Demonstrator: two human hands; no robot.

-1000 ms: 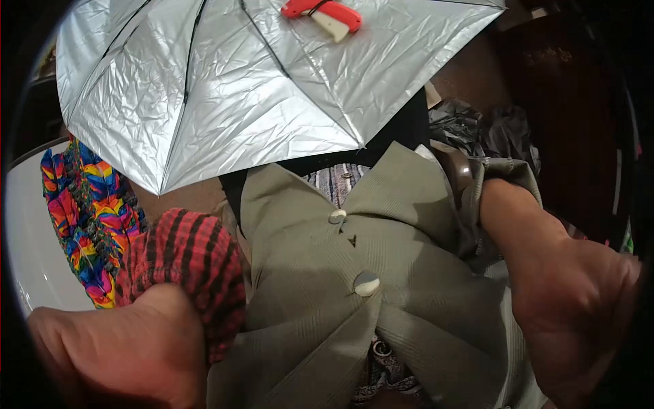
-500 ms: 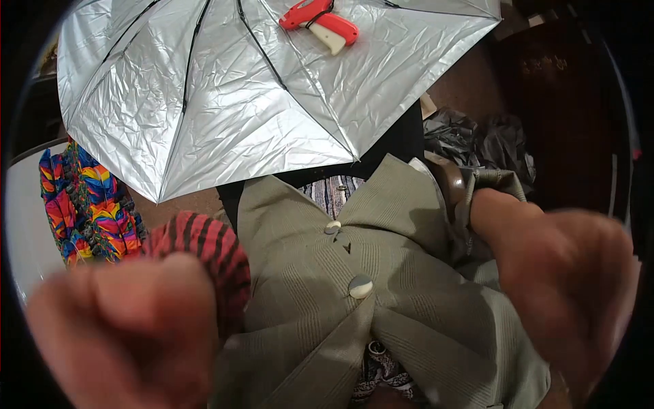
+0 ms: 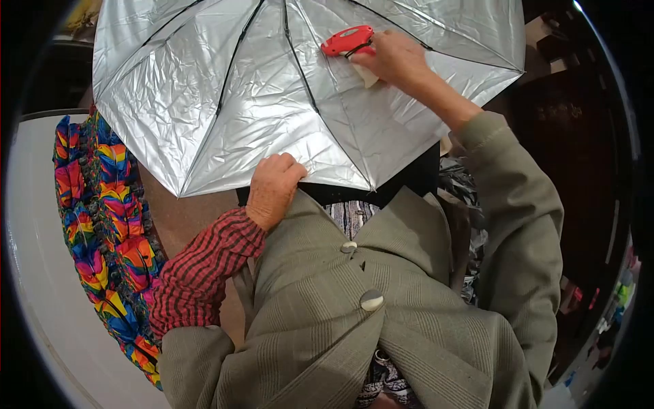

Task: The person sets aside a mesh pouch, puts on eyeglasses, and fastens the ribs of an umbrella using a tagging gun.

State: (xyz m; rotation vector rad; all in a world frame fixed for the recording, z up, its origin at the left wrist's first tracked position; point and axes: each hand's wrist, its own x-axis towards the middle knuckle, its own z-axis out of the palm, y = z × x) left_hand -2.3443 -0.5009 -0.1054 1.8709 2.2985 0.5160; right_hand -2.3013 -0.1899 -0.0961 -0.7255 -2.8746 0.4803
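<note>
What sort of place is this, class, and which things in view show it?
Probably an indoor workroom, at home or in a small workshop; little of the room shows. The signs: a spread silver umbrella, a red-and-cream hand tool in the right hand, and rainbow-patterned fabric.

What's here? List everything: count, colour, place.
Umbrella: one, silver, top.
Tool: one, red and cream, over umbrella.
Puffy fabric: one piece, multicoloured, left.
Surface: one, white, left.
Plastic: count unclear, black, right of jacket.
Panel: one, dark, right.
Small items: uncounted, multicoloured, right edge.
Jacket: one, olive, centre.
Patterned garment: one, grey-toned, under jacket.
Buttons: two, two-toned, jacket front.
Striped sleeve: one, red-and-black, left forearm.
Left hand: one, bare, at umbrella edge.
Right hand: one, bare, holding tool.
</note>
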